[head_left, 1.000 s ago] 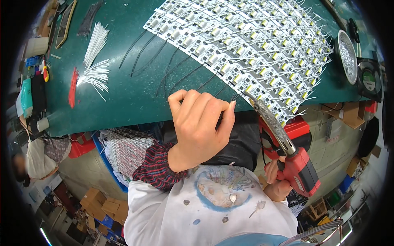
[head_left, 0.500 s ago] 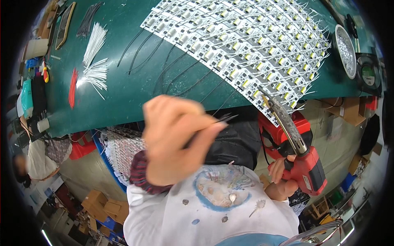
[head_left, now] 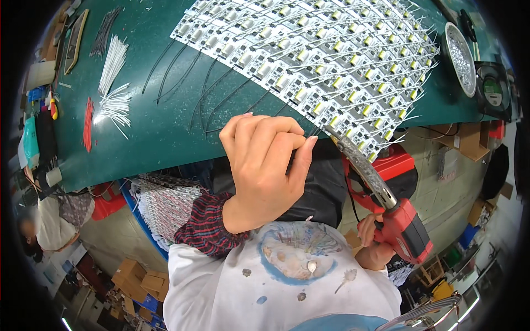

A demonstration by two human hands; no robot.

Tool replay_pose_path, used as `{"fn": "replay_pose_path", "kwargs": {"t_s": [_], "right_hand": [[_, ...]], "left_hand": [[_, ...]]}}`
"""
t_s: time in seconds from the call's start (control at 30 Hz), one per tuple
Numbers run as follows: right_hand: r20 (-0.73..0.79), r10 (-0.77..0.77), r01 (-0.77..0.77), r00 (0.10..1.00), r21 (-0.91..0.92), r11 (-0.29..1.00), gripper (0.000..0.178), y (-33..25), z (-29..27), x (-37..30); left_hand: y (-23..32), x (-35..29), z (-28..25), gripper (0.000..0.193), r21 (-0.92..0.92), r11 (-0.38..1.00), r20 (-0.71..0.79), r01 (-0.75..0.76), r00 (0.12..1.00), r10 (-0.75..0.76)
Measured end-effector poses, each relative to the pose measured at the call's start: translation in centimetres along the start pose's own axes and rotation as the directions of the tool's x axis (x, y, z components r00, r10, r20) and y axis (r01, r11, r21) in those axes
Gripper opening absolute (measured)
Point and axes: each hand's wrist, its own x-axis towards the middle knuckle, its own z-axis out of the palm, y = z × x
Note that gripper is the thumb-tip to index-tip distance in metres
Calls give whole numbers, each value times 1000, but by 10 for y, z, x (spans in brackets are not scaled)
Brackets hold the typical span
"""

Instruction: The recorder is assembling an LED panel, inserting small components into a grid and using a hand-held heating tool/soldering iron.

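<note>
A sheet of white circuit boards (head_left: 243, 30) with yellow-topped parts and white wires lies on the green table. Several black wires trail off its lower left edge. At the sheet's near edge my left hand (head_left: 265, 171) pinches dark thin wire (head_left: 316, 131) between thumb and fingertips; how many strands it holds is not clear. My right hand (head_left: 372, 243) is wrapped round the grip of a red and black soldering gun (head_left: 411, 231). The gun's tip reaches the sheet's edge beside the pinched wire; whether it touches the metal pad cannot be made out.
Bundles of black wires (head_left: 105, 32), white wires (head_left: 113, 63) and red wires (head_left: 88, 127) lie at the table's left. A bowl (head_left: 471, 91) of silvery bits stands far right. Below the table are a blue crate (head_left: 135, 207) of boards and a red container (head_left: 395, 168). Another person (head_left: 55, 223) sits left.
My left hand has moved right and forward, bringing the wire to the sheet's edge. The soldering gun's tip has shifted left and nearer to that wire. The view has moved slightly.
</note>
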Motion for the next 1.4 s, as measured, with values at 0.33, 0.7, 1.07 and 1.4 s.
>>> {"fn": "replay_pose_path", "kwargs": {"t_s": [0.33,0.7,1.07,1.4], "right_hand": [[47,-50,53,998,-76,996,59,-6,6,16],[36,-67,71,997,-136,988,71,-7,5,17],[-13,-53,53,999,14,998,52,-9,-2,5],[-154,18,-16,988,12,1000,56,-4,-5,-13]], "left_hand": [[0,-1,1,17,30,999,-5,-10,1000,10],[1,0,-4,15,-7,1000,-7,18,1000,-18],[16,-8,5,15,-10,1000,86,17,996,-16],[14,-10,9,15,10,1000,57,3,998,-3]]}}
